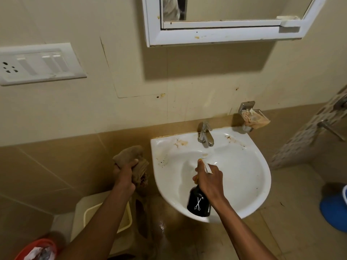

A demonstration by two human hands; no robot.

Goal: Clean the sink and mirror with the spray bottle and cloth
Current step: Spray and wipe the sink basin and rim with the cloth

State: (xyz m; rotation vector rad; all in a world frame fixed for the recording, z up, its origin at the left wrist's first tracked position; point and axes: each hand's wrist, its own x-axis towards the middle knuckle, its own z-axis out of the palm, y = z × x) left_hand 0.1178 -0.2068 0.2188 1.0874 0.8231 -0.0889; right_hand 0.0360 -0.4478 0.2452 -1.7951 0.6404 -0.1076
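A white wall-hung sink (pixel 249 166) with brown stains on its back ledge sits at centre right, a metal tap (pixel 205 135) at its rear. My right hand (pixel 210 180) grips a black spray bottle (pixel 199 202) over the basin, its white nozzle pointing toward the tap. My left hand (pixel 124 175) clutches a bunched brown cloth (pixel 131 156) just left of the sink, against the tiled wall. The white-framed mirror cabinet (pixel 221 35) hangs above, its lower frame spotted with stains.
A switch and socket plate (pixel 37 63) is on the wall at left. A metal soap holder (pixel 249 117) with a crumpled wrapper sits right of the tap. Below are a cream bin (pixel 107 216), a red bucket (pixel 37 248) and a blue bucket (pixel 334 209).
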